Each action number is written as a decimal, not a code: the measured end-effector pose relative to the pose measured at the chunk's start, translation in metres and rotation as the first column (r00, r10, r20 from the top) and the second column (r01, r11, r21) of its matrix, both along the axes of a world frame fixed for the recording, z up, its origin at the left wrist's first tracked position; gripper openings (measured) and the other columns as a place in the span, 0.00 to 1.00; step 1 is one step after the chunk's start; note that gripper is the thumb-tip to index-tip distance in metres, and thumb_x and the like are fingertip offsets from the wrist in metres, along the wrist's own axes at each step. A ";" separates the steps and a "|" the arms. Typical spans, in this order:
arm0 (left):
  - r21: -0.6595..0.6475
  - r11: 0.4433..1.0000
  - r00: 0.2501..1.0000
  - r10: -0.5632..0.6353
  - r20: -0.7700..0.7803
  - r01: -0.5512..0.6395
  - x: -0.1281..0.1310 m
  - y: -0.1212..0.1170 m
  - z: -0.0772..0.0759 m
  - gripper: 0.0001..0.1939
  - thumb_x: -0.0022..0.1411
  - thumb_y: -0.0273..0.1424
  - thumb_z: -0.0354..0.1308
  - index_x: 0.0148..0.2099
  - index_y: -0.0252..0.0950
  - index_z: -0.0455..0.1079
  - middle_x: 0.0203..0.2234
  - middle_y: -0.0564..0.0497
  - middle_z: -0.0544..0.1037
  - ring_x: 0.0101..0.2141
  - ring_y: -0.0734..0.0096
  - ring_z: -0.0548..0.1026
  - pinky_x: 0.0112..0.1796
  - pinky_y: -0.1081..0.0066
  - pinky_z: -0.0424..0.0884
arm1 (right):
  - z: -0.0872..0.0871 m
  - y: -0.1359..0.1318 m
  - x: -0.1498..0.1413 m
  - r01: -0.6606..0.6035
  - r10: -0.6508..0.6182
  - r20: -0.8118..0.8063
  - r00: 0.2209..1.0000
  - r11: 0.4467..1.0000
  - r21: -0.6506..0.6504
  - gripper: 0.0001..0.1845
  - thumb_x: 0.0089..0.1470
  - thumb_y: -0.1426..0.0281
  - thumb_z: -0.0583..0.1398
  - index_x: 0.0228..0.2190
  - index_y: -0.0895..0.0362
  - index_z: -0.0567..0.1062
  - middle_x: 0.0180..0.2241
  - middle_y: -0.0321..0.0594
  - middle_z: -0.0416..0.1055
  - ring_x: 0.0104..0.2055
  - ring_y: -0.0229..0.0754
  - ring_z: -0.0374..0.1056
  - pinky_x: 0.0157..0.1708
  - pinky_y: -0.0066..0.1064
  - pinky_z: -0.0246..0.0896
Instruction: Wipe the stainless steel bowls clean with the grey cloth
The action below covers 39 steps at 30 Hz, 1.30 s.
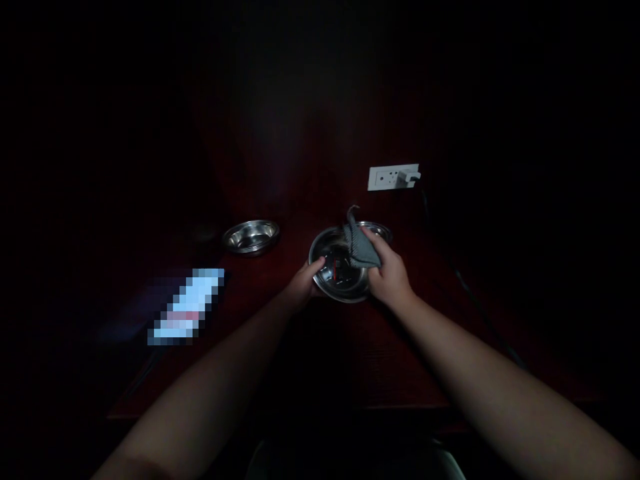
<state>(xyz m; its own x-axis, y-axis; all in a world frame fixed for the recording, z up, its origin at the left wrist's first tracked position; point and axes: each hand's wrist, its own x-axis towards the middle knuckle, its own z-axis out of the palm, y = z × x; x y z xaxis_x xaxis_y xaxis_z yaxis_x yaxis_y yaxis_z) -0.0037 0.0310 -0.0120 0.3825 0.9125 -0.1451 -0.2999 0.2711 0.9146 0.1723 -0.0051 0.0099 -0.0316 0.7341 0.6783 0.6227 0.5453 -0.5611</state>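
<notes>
A shiny steel bowl [345,288] is held tilted above the dark red table, its inside facing me. My left hand [305,280] grips its left rim, thumb over the edge and the other fingers hidden behind. In my right hand [390,270] is a bunched grey cloth [363,248], pinched by the fingers at the bowl's right side. The cloth overlaps the bowl's upper right rim; whether it presses on the metal I cannot tell. Partly hidden behind the cloth and right hand is another steel bowl [381,230].
More steel bowls [251,238], apparently stacked, stand at the back left of the table [280,320]. A bright blurred-out screen [193,303] lies to the left. On the back surface is a white socket plate [383,178] with a plug; a dark cable [465,283] runs down the right.
</notes>
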 end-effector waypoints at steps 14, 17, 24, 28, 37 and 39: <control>-0.015 0.998 0.998 0.068 0.004 -0.068 0.001 -0.002 0.002 0.21 0.53 0.35 0.54 0.48 0.33 0.66 0.38 0.44 0.77 0.34 0.61 0.76 0.32 0.63 0.73 | -0.006 -0.008 -0.010 -0.237 0.392 0.391 0.833 0.891 -0.388 0.30 0.45 0.78 0.54 0.53 0.55 0.64 0.61 0.38 0.48 0.63 0.47 0.42 0.60 0.41 0.44; 0.033 0.998 0.999 0.050 0.014 -0.050 0.000 -0.005 0.004 0.25 0.51 0.33 0.57 0.52 0.36 0.62 0.42 0.43 0.75 0.36 0.59 0.76 0.33 0.60 0.73 | -0.007 -0.007 -0.009 -0.242 0.389 0.371 0.843 0.891 -0.385 0.25 0.48 0.76 0.54 0.50 0.55 0.68 0.59 0.38 0.52 0.62 0.47 0.45 0.60 0.39 0.45; 0.091 0.994 0.998 0.064 -0.022 -0.061 -0.001 -0.006 0.002 0.27 0.48 0.29 0.59 0.52 0.35 0.61 0.39 0.43 0.75 0.33 0.62 0.75 0.31 0.63 0.73 | -0.005 -0.006 -0.007 -0.327 0.445 0.264 0.856 0.861 -0.389 0.17 0.53 0.72 0.53 0.45 0.51 0.72 0.53 0.35 0.64 0.57 0.45 0.57 0.56 0.39 0.51; 0.093 0.992 0.996 0.089 -0.022 -0.087 0.000 -0.004 0.001 0.27 0.47 0.29 0.59 0.51 0.35 0.62 0.38 0.44 0.76 0.33 0.63 0.75 0.31 0.64 0.73 | 0.000 -0.008 -0.006 -0.372 0.492 0.234 0.838 0.830 -0.415 0.14 0.53 0.71 0.54 0.40 0.52 0.74 0.46 0.35 0.71 0.47 0.42 0.67 0.49 0.35 0.59; 0.131 0.986 0.992 0.116 -0.055 -0.108 0.001 -0.002 -0.001 0.30 0.45 0.30 0.60 0.53 0.37 0.61 0.40 0.45 0.75 0.34 0.63 0.75 0.31 0.66 0.72 | 0.005 -0.008 0.001 -0.293 0.450 0.284 0.847 0.840 -0.457 0.13 0.47 0.68 0.58 0.37 0.53 0.76 0.35 0.35 0.75 0.35 0.38 0.70 0.38 0.30 0.61; 0.137 0.985 0.991 0.118 -0.061 -0.109 0.002 -0.001 -0.002 0.29 0.44 0.30 0.61 0.52 0.36 0.62 0.39 0.45 0.75 0.34 0.63 0.74 0.31 0.67 0.71 | 0.005 -0.007 0.003 -0.266 0.429 0.294 0.854 0.846 -0.461 0.12 0.47 0.70 0.58 0.36 0.54 0.76 0.33 0.35 0.75 0.33 0.38 0.69 0.37 0.30 0.61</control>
